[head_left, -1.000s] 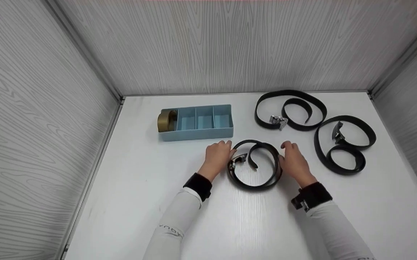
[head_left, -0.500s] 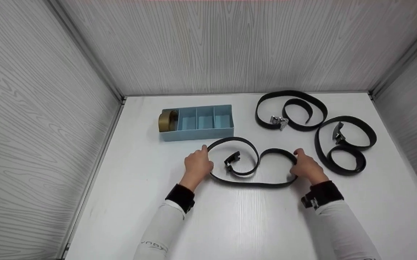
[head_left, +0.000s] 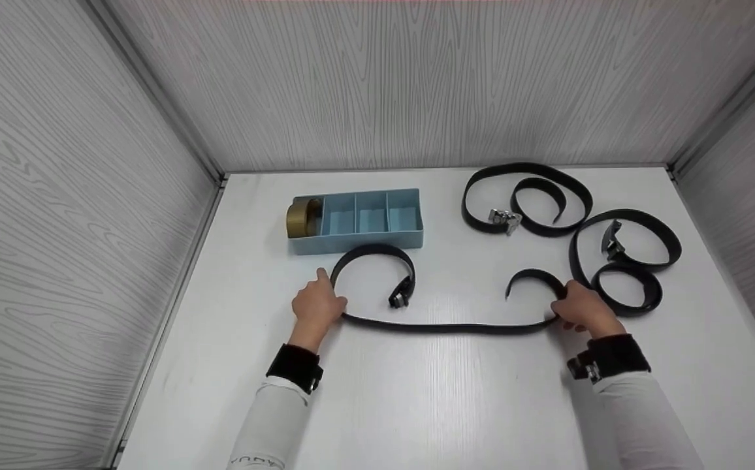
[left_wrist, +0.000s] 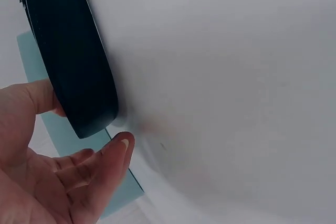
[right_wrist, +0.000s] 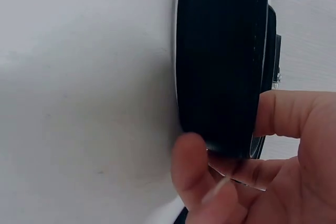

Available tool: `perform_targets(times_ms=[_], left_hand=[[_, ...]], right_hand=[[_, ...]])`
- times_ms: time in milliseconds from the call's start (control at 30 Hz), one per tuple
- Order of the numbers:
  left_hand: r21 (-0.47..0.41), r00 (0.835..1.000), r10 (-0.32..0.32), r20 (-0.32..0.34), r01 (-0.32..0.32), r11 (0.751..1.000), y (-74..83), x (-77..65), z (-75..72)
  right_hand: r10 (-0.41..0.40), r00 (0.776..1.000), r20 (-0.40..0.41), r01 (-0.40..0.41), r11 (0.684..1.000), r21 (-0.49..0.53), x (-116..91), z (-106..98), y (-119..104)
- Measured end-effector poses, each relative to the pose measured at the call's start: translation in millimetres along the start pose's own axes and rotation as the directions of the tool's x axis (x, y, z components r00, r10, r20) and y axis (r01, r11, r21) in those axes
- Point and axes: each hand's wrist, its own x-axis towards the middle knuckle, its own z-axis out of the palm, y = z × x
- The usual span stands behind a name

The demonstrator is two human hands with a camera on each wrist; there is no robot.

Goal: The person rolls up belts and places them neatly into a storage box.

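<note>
A black belt (head_left: pixel 443 328) stands on its edge on the white table, its near stretch running almost straight between my hands. Its left end curls into a loop with a dark metal buckle (head_left: pixel 400 299); the right end makes a short hook. My left hand (head_left: pixel 317 303) holds the left bend. In the left wrist view the thumb goes behind the strap (left_wrist: pixel 73 56) and the fingers curl outside the bend. My right hand (head_left: pixel 583 307) grips the right bend. The right wrist view has the thumb behind the strap (right_wrist: pixel 220 66) and fingertips around its front.
A blue divided box (head_left: pixel 358 243) stands behind the belt's left loop, with a brown rolled belt (head_left: pixel 300 220) in its leftmost compartment. Two more black belts lie loosely coiled, one at the back right (head_left: pixel 526 168), another (head_left: pixel 671 241) just beyond my right hand. Patterned panels enclose the table.
My hands have moved apart, left hand leftward and right hand rightward. The belt's overlapping coil has opened into a long strip with curled ends. The buckle has shifted slightly left.
</note>
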Motion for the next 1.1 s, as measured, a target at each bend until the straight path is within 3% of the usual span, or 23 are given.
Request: perform_targets(times_ms=[133,333,467,700,833,967,1100], left_hand=[[-0.040,0.999,-0.049,0.009,0.050,0.998,-15.1,4.5,-4.6],[-0.057,0.994,-0.105,0.006,0.105,0.993,-49.6,8.6,-16.6],[-0.049,0.992,-0.118,0.042,0.120,0.992,-75.3,7.0,-26.2],[-0.128,0.981,-0.194,0.017,0.194,0.973,-110.4,4.7,-38.7],[-0.194,0.982,-0.187,0.026,0.189,0.963,-113.0,5.9,-40.1],[-0.212,0.985,-0.170,0.006,0.167,0.963,-104.4,6.2,-35.6],[-0.181,0.984,-0.122,-0.130,0.098,0.979,-82.5,3.3,-26.1]], right_hand=[[-0.004,1.000,0.020,0.004,1.000,0.016,-2,1,1],[-0.013,1.000,0.024,0.013,1.000,-0.023,-7,-4,8],[0.000,1.000,0.014,-0.001,1.000,0.015,-6,-9,16],[-0.005,1.000,-0.007,0.005,0.997,0.072,2,-9,23],[-0.063,0.998,-0.021,0.065,0.996,0.058,5,-5,21],[-0.139,0.989,-0.042,0.140,0.990,0.013,10,2,13],[-0.174,0.983,-0.052,0.175,0.984,0.022,14,10,2]])
